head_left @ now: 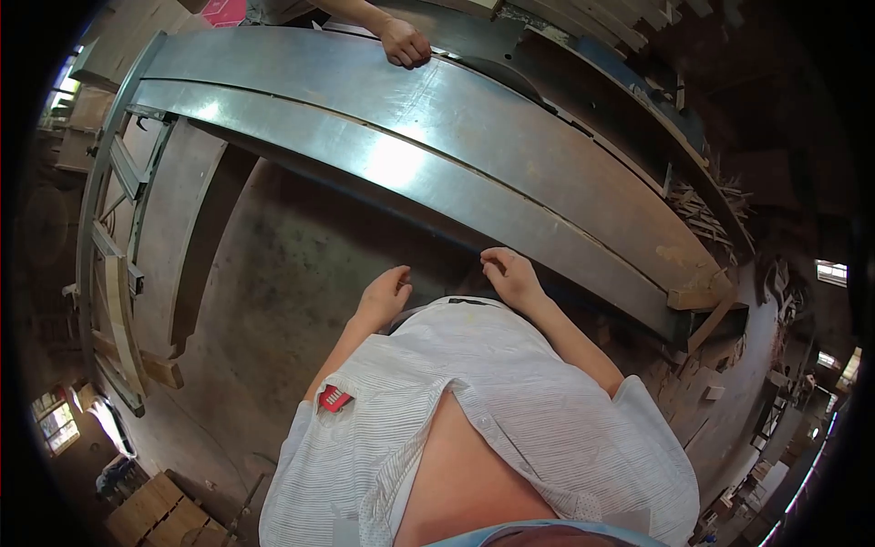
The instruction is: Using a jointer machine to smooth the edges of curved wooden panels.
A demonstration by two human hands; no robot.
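Metal frame [94, 210] at far left, with pale wooden bar [118, 292] against its lower part. From there, long shiny metal table [447, 123] sweeping rightward across the upper view. Closer in, red object [334, 398] at one side of a white striped shirt [474, 346]. Then left hand [385, 294], apart from the table, with fingers loosely curled and released. Beyond, co-worker's hand [406, 44] on the table's far side, with fingers folded down; impossible to tell whether grasping. Next, right hand [512, 276], just beside the table's near edge, with fingers bent in towards the thumb, seemingly unloaded; impossible to tell whether touching. Lastly, wooden block [697, 298] at the table's right end, near heaped thin wood strips [711, 214].
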